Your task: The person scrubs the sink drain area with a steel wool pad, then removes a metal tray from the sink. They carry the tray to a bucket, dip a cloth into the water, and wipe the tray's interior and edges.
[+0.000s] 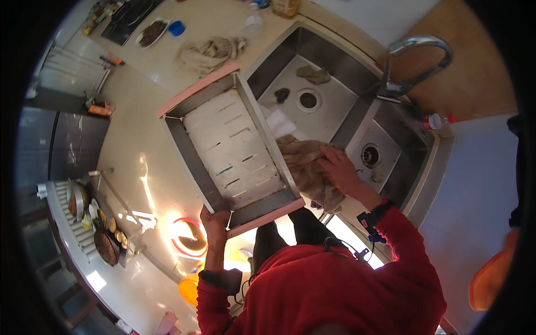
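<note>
A shallow metal tray (228, 144) with slots in its floor and pink end panels is held tilted before me. My left hand (215, 224) grips its near left corner, the thumb over the rim. My right hand (341, 171) has its fingers over a bunched brown cloth (307, 165), which lies along the tray's right side and hangs over the front edge of the sink. Some fingers of that hand are hidden. Behind the cloth is a steel double sink (345, 113); the tray's right side overlaps the larger basin.
A chrome faucet (444, 58) arches over the sink. In the larger basin lie a rag (313, 74) and a dark scourer (282, 95). Another cloth (213, 52) and a plastic bottle (253, 23) are on the counter. A red-rimmed basin (188, 237) stands low at left.
</note>
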A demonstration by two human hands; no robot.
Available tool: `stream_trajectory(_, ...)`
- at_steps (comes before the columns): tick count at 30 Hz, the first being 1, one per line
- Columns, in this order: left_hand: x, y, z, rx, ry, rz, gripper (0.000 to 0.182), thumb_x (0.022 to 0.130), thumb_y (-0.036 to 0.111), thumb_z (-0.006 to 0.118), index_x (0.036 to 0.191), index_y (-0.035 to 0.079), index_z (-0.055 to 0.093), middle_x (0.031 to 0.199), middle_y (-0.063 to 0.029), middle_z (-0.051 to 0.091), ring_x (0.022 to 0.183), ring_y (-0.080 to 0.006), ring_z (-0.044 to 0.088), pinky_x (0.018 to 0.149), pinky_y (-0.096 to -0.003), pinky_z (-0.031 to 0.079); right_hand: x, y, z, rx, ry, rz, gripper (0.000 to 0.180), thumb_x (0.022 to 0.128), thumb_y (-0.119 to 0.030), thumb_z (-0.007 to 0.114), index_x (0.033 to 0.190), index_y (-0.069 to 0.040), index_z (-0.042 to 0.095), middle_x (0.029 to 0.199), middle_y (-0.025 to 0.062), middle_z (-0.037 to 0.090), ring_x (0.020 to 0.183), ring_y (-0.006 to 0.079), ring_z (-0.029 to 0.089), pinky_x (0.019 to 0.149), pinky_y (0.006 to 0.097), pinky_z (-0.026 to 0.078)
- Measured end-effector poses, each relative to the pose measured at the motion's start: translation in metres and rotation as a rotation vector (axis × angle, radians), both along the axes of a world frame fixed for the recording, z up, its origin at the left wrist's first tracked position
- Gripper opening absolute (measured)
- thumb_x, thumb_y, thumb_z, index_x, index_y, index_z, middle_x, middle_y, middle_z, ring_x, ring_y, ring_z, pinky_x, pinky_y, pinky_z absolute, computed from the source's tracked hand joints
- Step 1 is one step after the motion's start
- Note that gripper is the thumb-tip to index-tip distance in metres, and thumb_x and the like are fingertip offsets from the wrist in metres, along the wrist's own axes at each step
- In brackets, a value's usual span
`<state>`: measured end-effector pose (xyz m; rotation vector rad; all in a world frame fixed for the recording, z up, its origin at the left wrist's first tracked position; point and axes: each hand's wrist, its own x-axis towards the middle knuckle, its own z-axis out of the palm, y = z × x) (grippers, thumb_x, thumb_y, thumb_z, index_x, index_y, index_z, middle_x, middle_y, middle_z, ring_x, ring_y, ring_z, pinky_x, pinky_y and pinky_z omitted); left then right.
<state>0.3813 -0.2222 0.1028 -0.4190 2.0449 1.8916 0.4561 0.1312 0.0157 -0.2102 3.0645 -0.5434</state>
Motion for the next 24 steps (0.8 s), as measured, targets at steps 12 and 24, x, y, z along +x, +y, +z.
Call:
stream_trajectory(12,0.068,-0.128,-0.068,-0.072,-0.075,0.425,0.026,0.062,-0.002,0.051,0.086,0.0,0.06,0.079,-0.0024,0.058,0.069,-0.0148,0.054,0.061,-0.0257,0.043,-0.021,0.013,0.013,-0.2,0.158,0.062,0.031,0.08,-0.01,0.063,0.109,-0.004,0.056,0.124,0.0144,0.052,0.111,0.0364,0.048,0.096,0.0446,0.038)
stream_trajectory(24,0.11,-0.167,-0.128,-0.085,-0.184,0.609,0.043,0.061,-0.005,0.052,0.103,0.002,0.055,0.083,-0.0018,0.054,0.07,-0.0177,0.053,0.064,-0.0286,0.043,-0.044,-0.025,0.01,-0.009,0.15,0.084,0.039,0.072,-0.01,0.067,0.11,-0.01,0.057,0.125,0.0117,0.049,0.112,0.0328,0.048,0.095,0.0425,0.04)
